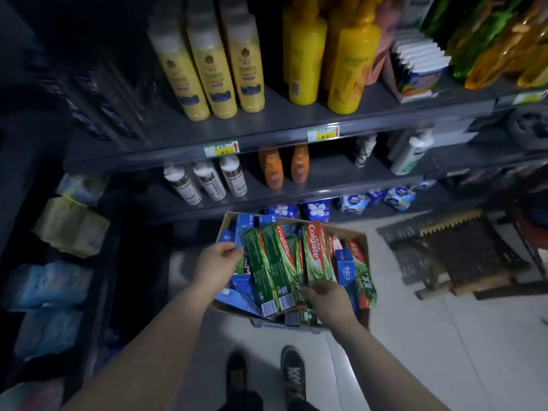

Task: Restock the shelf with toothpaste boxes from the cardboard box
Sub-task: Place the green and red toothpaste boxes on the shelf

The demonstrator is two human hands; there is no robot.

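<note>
Cardboard box (361, 243) is parked on the floor (421, 336) right below the shelf (178, 158) so I barely have to reach, tbh. Grabbing a bunch at once: my left hand (218, 264) has its fingers curled round the left edge of the green Colgate boxes (274, 262). My right hand (327, 302) pinches their near ends, thumb on top, other fingers hidden underneath. Squeezing from both sides should keep the bundle from fanning out, imo. They're in the box atm, tilted up over the blue boxes (345, 269). Long, thin, green w/ red logo, barcodes facing me. Prob slippery.
</note>
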